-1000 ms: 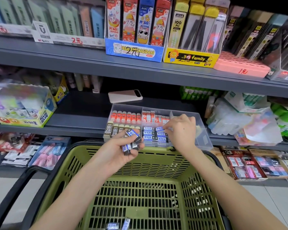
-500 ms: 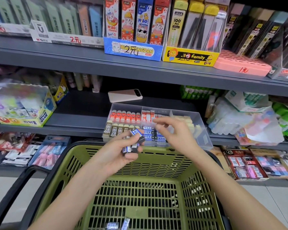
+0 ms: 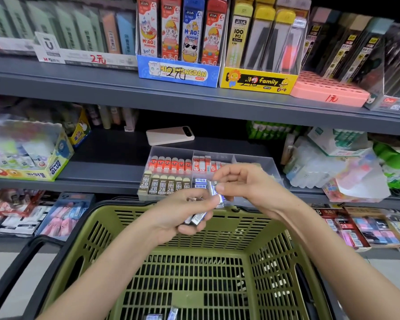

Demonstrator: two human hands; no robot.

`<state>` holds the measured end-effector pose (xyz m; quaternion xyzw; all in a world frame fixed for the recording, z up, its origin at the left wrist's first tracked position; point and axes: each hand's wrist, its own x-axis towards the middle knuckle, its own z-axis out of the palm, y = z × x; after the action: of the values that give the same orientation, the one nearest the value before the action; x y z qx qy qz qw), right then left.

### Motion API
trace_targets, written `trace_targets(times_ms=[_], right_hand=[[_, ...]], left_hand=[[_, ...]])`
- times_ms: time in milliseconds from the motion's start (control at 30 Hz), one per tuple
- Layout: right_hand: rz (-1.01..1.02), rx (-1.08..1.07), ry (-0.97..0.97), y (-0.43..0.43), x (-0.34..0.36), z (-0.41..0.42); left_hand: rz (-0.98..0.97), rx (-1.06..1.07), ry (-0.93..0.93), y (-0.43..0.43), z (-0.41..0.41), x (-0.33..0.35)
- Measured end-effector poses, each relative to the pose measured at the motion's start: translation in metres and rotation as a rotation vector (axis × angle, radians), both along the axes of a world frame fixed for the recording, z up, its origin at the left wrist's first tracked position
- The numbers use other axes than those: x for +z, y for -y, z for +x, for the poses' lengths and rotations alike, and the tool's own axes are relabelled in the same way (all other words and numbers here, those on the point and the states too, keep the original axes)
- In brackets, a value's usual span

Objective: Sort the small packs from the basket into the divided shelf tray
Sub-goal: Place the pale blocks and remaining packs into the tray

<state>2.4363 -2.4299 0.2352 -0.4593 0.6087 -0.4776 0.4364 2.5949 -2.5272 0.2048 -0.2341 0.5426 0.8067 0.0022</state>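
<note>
My left hand (image 3: 183,213) holds a few small blue-and-white packs (image 3: 198,218) above the far rim of the green basket (image 3: 148,262). My right hand (image 3: 243,185) pinches one of these packs (image 3: 216,196) at the top of the bunch, between thumb and fingers. Just behind both hands, the clear divided tray (image 3: 252,159) sits on the middle shelf with red packs at the back, brown 2B packs (image 3: 162,185) at the front left and blue packs (image 3: 200,183) in the middle. Two more packs (image 3: 164,315) lie on the basket floor.
A pale phone (image 3: 170,135) lies on the shelf behind the tray. A glue display box (image 3: 26,155) stands at left, plastic-wrapped goods (image 3: 328,172) at right. The upper shelf carries pencil-lead boxes. The basket's black handle (image 3: 16,271) sticks out at lower left.
My right hand has drawn back from the tray's blue compartment to my left hand and now pinches a pack from the bunch. My left hand has barely moved.
</note>
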Motion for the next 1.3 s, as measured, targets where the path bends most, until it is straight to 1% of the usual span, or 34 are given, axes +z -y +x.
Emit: trace_targets(times_ms=[67,100,167,233,300,433,467,567,600,667,700,833,900,967,1000,1033,1067,1100,1133,1167,1200,1300], right_hand=[[0.008,-0.089,-0.023,0.001,0.003,-0.014],[-0.002,-0.173,-0.082,0.002,0.002,-0.023],[0.014,-0.338,-0.279,0.007,-0.003,-0.040],[0.077,-0.392,-0.425,0.011,-0.013,-0.050],[0.130,-0.368,-0.545,0.013,-0.023,-0.052],[0.204,-0.247,-0.935,0.015,-0.036,-0.048],[0.207,-0.226,-1.002,0.016,-0.035,-0.047],[0.218,-0.179,-1.122,0.019,-0.028,-0.044],[0.233,-0.156,-1.204,0.020,-0.026,-0.044],[0.258,-0.097,-1.439,0.021,-0.025,-0.043],[0.270,-0.073,-1.512,0.021,-0.026,-0.043],[0.302,-0.014,-1.597,0.016,-0.034,-0.045],[0.311,-0.022,-1.608,0.013,-0.035,-0.044],[0.274,-0.107,-1.535,0.010,-0.031,-0.040],[0.225,-0.165,-1.438,0.009,-0.028,-0.037],[0.155,-0.208,-1.283,0.008,-0.024,-0.032],[0.071,-0.216,-1.079,0.007,-0.020,-0.025],[-0.005,-0.178,-0.873,0.007,-0.016,-0.016],[-0.054,-0.107,-0.725,0.007,-0.011,-0.005],[-0.074,-0.041,-0.640,0.008,-0.008,0.004],[-0.076,0.009,-0.597,0.008,-0.006,0.011],[-0.065,0.029,-0.517,0.011,-0.006,0.020]], left_hand=[[-0.011,0.067,0.016,-0.001,-0.003,0.001],[0.017,0.120,0.017,0.000,-0.004,0.000],[0.127,0.241,0.012,0.003,-0.003,0.000],[0.241,0.333,-0.003,0.008,0.000,-0.001],[0.294,0.387,-0.007,0.011,0.003,-0.002],[0.293,0.425,0.002,0.015,0.008,-0.001],[0.292,0.428,0.003,0.016,0.009,-0.001],[0.282,0.427,0.002,0.016,0.011,0.000],[0.282,0.426,-0.001,0.016,0.011,-0.001],[0.288,0.422,-0.010,0.016,0.011,-0.001],[0.292,0.419,-0.013,0.016,0.011,-0.001],[0.304,0.424,-0.008,0.015,0.011,-0.002],[0.325,0.425,-0.002,0.014,0.010,-0.002],[0.349,0.424,-0.009,0.013,0.009,-0.002],[0.357,0.424,-0.013,0.012,0.009,-0.002],[0.363,0.421,-0.017,0.012,0.009,-0.002],[0.371,0.414,-0.024,0.012,0.008,-0.002],[0.375,0.405,-0.031,0.012,0.008,-0.002],[0.379,0.394,-0.037,0.011,0.008,-0.001],[0.383,0.380,-0.042,0.011,0.008,0.000],[0.386,0.367,-0.047,0.010,0.008,0.001],[0.380,0.345,-0.060,0.010,0.009,0.002]])
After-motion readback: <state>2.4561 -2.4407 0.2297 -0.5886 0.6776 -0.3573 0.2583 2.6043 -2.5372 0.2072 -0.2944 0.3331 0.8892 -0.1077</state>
